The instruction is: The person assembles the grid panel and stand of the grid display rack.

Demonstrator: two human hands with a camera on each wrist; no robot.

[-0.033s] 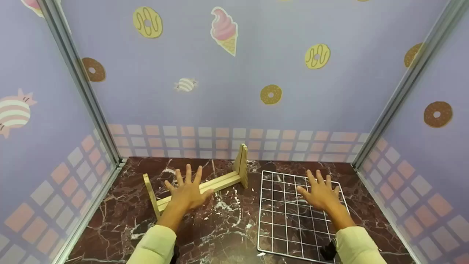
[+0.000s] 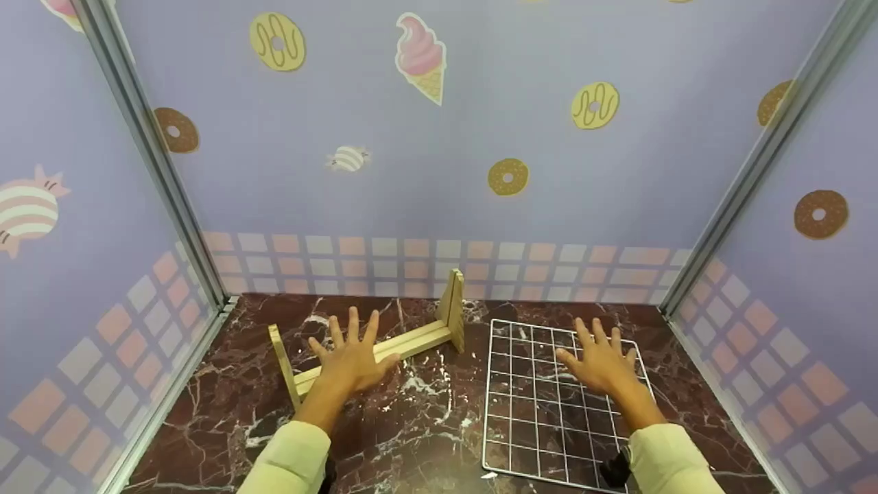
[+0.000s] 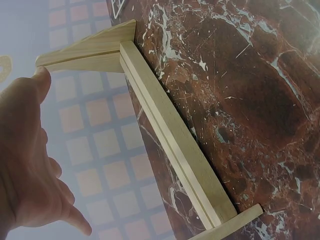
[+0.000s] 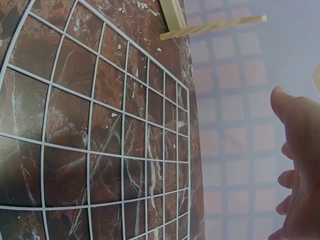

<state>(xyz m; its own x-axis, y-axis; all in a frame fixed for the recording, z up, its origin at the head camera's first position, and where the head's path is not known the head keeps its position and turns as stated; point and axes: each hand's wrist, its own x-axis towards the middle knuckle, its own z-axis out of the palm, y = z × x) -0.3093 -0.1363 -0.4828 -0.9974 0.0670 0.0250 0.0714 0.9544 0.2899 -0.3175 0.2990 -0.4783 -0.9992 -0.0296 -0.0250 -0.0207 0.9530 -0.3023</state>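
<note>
My left hand point(image 2: 351, 360) hovers with its fingers spread, palm down, over a light wooden stand point(image 2: 422, 343) at the left of the table. That stand has a long grooved bar point(image 3: 170, 140) joining two upright end pieces, the far one point(image 3: 95, 50) tall and tapered. On the right, my right hand point(image 2: 603, 363) is spread in the same way above a white wire grid point(image 2: 531, 398) that lies flat on the table. Both hands hold nothing. In the wrist views, air shows between each hand and the thing beneath it.
The table point(image 2: 411, 446) has a dark red marbled top with white flecks scattered near the wooden stand. A small white scrap point(image 2: 489, 475) lies by the grid's near edge. Patterned walls point(image 2: 439, 206) with metal corner posts point(image 2: 748, 165) enclose the back and both sides.
</note>
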